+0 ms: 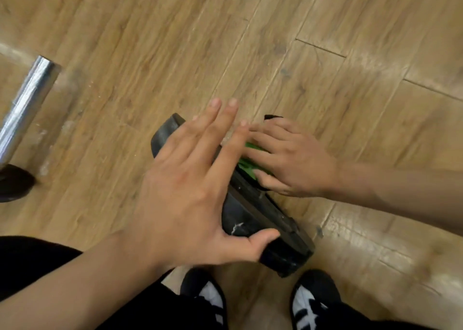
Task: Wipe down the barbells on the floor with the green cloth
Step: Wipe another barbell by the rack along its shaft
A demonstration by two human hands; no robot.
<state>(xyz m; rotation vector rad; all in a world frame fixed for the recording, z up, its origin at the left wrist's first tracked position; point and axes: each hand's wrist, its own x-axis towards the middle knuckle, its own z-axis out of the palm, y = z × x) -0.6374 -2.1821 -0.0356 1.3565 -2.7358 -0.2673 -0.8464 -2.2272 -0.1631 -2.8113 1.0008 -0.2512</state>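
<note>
L hand lies wide & flat on top of the black barbell plate, fingers straight and spread, thumb hooked on the rim nearest the person. R hand is just beside L fingertips, pressing the green cloth onto the plate's far side w/ thumb tucked vs the cloth's edge; cloth mostly hidden under R palm. Plate stands on edge on the wood floor. Chrome bar w/ another dark plate lies well left of L hand. Black/white shoes below both wrists.
</note>
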